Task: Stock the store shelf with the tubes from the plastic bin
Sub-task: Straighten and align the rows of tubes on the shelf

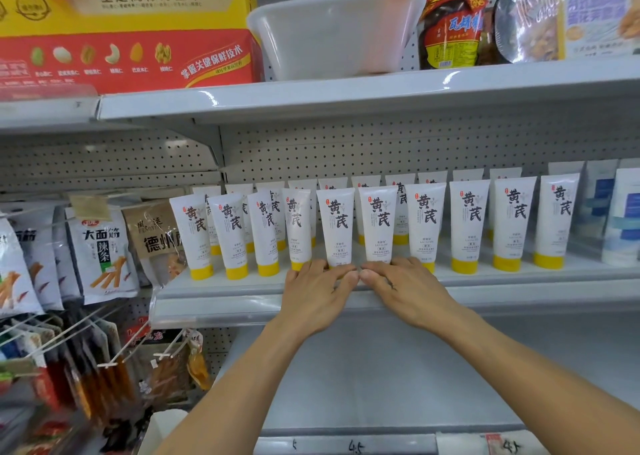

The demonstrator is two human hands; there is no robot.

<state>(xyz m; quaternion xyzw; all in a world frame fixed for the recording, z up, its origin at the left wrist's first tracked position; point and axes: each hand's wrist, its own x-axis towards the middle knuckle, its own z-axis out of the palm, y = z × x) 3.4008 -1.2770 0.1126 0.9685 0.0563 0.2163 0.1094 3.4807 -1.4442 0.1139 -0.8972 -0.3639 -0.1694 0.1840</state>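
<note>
Two rows of white tubes with yellow caps stand upright on the middle shelf (221, 286). My left hand (317, 290) holds the base of one front-row tube (336, 227), its fingers and thumb curled round the cap and hiding it. My right hand (403, 286) grips the base of the neighbouring tube (378, 224) the same way. The two thumbs nearly touch at the shelf's front edge. The translucent plastic bin (334, 35) sits on the upper shelf above and looks empty.
Blue-and-white tubes (620, 215) stand at the row's right end. Snack packets (100, 246) hang on pegs to the left. A red-and-yellow nut box (124, 28) and food packs (450, 28) flank the bin. A lower shelf (381, 378) lies beneath my arms.
</note>
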